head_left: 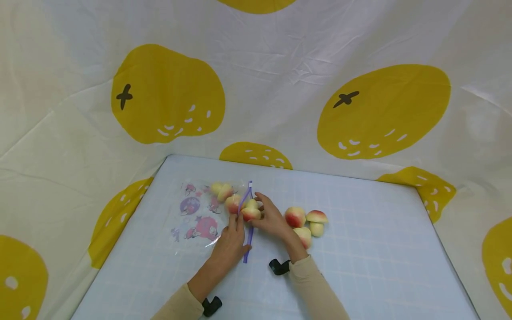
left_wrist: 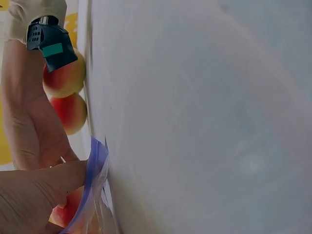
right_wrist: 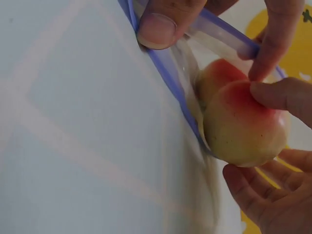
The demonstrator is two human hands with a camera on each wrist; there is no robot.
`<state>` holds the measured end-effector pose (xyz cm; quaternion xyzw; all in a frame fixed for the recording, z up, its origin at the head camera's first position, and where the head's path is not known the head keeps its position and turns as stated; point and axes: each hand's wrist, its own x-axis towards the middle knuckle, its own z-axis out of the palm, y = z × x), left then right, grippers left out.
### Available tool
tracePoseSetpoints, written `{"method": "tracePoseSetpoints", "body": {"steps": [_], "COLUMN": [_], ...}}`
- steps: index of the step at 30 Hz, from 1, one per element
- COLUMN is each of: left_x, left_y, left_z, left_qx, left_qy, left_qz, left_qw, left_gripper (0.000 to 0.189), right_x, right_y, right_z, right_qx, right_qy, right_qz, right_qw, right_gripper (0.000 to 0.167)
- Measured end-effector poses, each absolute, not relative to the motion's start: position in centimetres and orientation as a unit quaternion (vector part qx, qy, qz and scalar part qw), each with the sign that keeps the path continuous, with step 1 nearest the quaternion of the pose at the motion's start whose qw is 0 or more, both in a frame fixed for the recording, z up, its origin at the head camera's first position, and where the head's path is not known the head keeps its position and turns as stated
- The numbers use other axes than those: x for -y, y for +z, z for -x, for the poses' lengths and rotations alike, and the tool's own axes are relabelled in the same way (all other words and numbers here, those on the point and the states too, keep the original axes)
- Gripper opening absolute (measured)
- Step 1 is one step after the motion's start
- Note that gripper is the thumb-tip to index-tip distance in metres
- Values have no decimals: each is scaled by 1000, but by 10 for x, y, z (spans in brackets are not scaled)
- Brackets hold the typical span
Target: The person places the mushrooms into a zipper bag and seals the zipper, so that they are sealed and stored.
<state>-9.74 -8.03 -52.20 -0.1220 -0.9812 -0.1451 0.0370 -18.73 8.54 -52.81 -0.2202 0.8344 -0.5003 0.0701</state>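
Yellow-fruit-print cloth (head_left: 264, 35) backed a pale table (head_left: 380, 258). Mid-frame, from where I stood, right hand (head_left: 275, 219) pinched a red-capped toy mushroom (head_left: 250, 214) at the mouth of a printed clear bag (head_left: 206, 226); left hand (head_left: 228, 242) gripped its purple zip rim (head_left: 250, 235). Spreading that wide, mushroom clear of it, looked wisest.

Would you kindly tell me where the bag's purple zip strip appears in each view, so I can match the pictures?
Head: the purple zip strip runs roughly upright, below centre.
Left wrist: the purple zip strip slants along the lower left.
Right wrist: the purple zip strip spans the upper part, its two edges parted.
Shared landmark: the left hand, touching it in every view.
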Motion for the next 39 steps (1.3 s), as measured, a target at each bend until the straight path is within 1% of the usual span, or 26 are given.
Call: {"method": "tracePoseSetpoints", "body": {"steps": [4,8,13,17,23,31,36,39], "left_x": [80,79,79,80,81,81,82,83], "left_y": [-522,-522,-522,-523,-524,-523,-524,-524], "left_z": [97,96,96,96,96,95,96,96], "left_qx": [981,982,982,981,977,976,976,975], "left_qy": [-141,-135,-136,-136,-144,-157,-146,-151], "left_qz": [128,127,124,130,142,136,143,143], "left_qw": [44,44,43,53,75,69,78,76], "left_gripper": [105,106,106,107,110,106,105,101], "right_x": [-84,-81,-81,-81,-76,-68,-68,-69], "right_y": [-530,-532,-534,-535,-539,-543,-545,-547], "right_z": [188,189,189,188,184,183,185,185], "right_qx": [-819,-812,-818,-820,-792,-759,-700,-679], "right_qy": [-531,-556,-559,-558,-598,-645,-708,-727], "right_qz": [211,178,135,125,118,90,89,87], "right_qw": [54,22,-13,-22,-20,-18,19,44], "right_gripper": [86,82,73,66,56,47,45,45]}}
